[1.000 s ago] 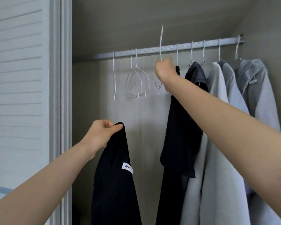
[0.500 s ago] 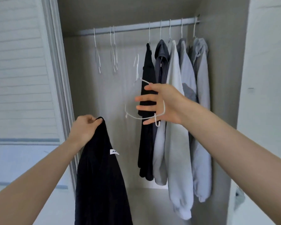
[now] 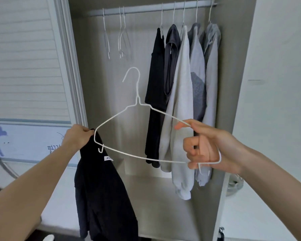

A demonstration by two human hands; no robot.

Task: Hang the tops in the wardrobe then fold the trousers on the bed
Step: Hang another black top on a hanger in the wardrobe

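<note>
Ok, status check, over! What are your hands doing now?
Right hand grips white hanger. Left hand holds black top, not on hanger yet. Rail has free space, nothing blocking.

Two bare forearms, no sleeves visible

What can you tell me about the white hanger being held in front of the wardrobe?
The white wire hanger is thin, empty and upright, hook on top and curling left. The right hand grips its right end, fingers curled round the bottom bar. Its left corner lies against the black top near the left hand.
</note>
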